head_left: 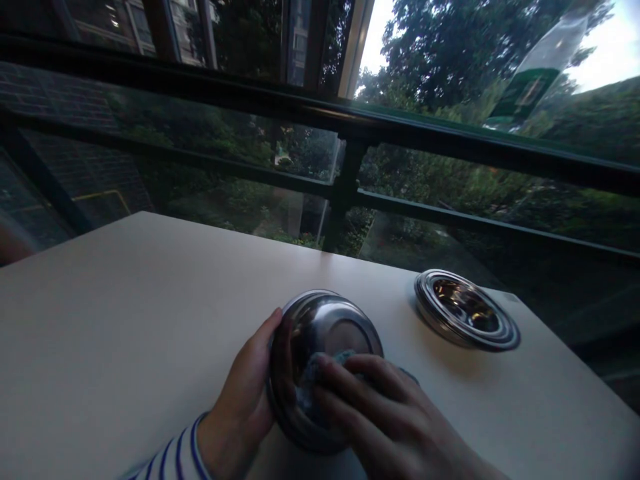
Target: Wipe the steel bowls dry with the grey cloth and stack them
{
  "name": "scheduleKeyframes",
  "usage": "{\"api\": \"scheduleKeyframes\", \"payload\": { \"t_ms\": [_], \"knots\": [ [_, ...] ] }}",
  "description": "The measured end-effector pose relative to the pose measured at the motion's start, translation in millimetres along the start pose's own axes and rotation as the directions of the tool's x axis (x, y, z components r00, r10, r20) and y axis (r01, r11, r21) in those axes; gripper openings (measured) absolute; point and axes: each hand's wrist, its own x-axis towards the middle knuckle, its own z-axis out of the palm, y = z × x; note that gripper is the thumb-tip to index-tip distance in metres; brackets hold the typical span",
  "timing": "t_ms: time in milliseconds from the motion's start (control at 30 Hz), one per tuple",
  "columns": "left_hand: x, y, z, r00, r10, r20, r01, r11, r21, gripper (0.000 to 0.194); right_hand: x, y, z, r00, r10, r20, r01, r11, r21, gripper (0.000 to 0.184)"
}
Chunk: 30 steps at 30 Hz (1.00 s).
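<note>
A shiny metal bowl is tilted up in front of me, its rounded underside with a ringed base facing me. My left hand grips it by the left rim, thumb on top and the other fingers hidden behind. Against the bowl's underside my right hand presses a bluish-green cloth, with its fingers bent over it. Most of the cloth is hidden under those fingers. To the right, a stack of metal bowls sits on the white table, apart from both hands.
Beyond the table's far edge runs a dark railing with glass panels. A plastic bottle with a green label stands on the rail at upper right. Trees and a brick wall lie outside. A blurred skin-coloured shape shows at the left edge.
</note>
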Motion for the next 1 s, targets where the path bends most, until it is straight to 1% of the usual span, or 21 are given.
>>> {"api": "scheduleKeyframes", "payload": {
  "t_ms": [67, 133, 200, 233, 300, 367, 400, 533, 567, 667, 733, 833, 867, 900, 933, 1000],
  "knots": [
    [-0.2, -0.7, -0.3, 0.998, -0.04, 0.044, 0.04, 0.999, 0.004, 0.039, 0.6, -0.6, -0.2, 1.0, -0.002, 0.003, 0.002, 1.0, -0.004, 0.025],
    [-0.1, -1.9, -1.1, 0.994, -0.067, 0.081, 0.068, 0.998, -0.001, 0.037, 0.6, 0.9, 0.5, 0.998, 0.05, 0.024, -0.05, 0.999, -0.007, 0.027],
    [0.2, -3.1, -2.2, 0.995, -0.066, 0.068, 0.067, 0.998, -0.006, 0.036, 0.8, 2.2, 1.2, 0.994, 0.097, 0.056, -0.097, 0.995, 0.002, 0.031],
    [0.4, -3.4, -2.6, 0.997, -0.055, 0.045, 0.055, 0.998, -0.006, 0.036, 1.2, 2.2, 1.3, 0.993, 0.096, 0.067, -0.097, 0.995, 0.013, 0.031],
    [0.7, -3.7, -3.3, 0.999, -0.033, 0.0, 0.033, 0.999, 0.005, 0.039, 2.4, 0.9, 0.7, 0.997, 0.045, 0.064, -0.047, 0.998, 0.041, 0.027],
    [0.8, -3.9, -3.5, 1.0, -0.018, -0.004, 0.018, 1.0, 0.013, 0.038, 3.5, -0.2, 0.2, 0.999, -0.001, 0.04, -0.001, 0.998, 0.055, 0.025],
    [0.9, -4.2, -3.4, 1.0, -0.016, 0.008, 0.015, 1.0, 0.013, 0.037, 3.8, 0.1, 0.1, 0.999, 0.005, 0.041, -0.007, 0.998, 0.055, 0.025],
    [1.1, -5.3, -2.7, 0.998, -0.039, 0.058, 0.04, 0.999, -0.016, 0.033, 3.9, 4.5, 0.5, 0.989, 0.117, 0.085, -0.119, 0.993, 0.013, 0.032],
    [1.0, -5.3, -2.5, 0.998, -0.046, 0.052, 0.047, 0.999, -0.018, 0.035, 3.9, 4.9, 0.3, 0.988, 0.119, 0.101, -0.121, 0.993, 0.016, 0.032],
    [0.3, -4.2, -1.9, 0.997, -0.065, 0.03, 0.064, 0.998, 0.009, 0.039, 3.9, 4.0, -0.6, 0.994, 0.05, 0.101, -0.056, 0.997, 0.056, 0.024],
    [-0.3, -4.0, -1.1, 0.997, -0.063, 0.045, 0.063, 0.998, 0.015, 0.037, 3.1, 4.5, -0.1, 0.996, 0.04, 0.083, -0.046, 0.996, 0.077, 0.024],
    [0.1, -5.3, -0.5, 0.997, -0.022, 0.071, 0.023, 1.0, -0.005, 0.03, 1.8, 7.4, 1.9, 0.985, 0.159, 0.068, -0.162, 0.986, 0.036, 0.029],
    [0.6, -5.8, -1.0, 0.998, -0.013, 0.069, 0.013, 1.0, -0.01, 0.03, 1.9, 7.5, 2.2, 0.98, 0.188, 0.064, -0.19, 0.982, 0.019, 0.03],
    [1.3, -6.3, -1.8, 0.998, -0.013, 0.065, 0.014, 1.0, -0.011, 0.03, 2.4, 6.6, 2.2, 0.979, 0.192, 0.072, -0.193, 0.981, 0.014, 0.03],
    [2.1, -6.6, -3.0, 0.998, -0.03, 0.061, 0.03, 1.0, -0.009, 0.032, 3.2, 4.9, 1.9, 0.983, 0.167, 0.082, -0.17, 0.985, 0.024, 0.028],
    [3.2, -6.5, -5.2, 0.996, -0.069, 0.061, 0.069, 0.998, 0.003, 0.035, 5.2, 0.8, 1.2, 0.992, 0.077, 0.1, -0.084, 0.994, 0.072, 0.025]
  ]
}}
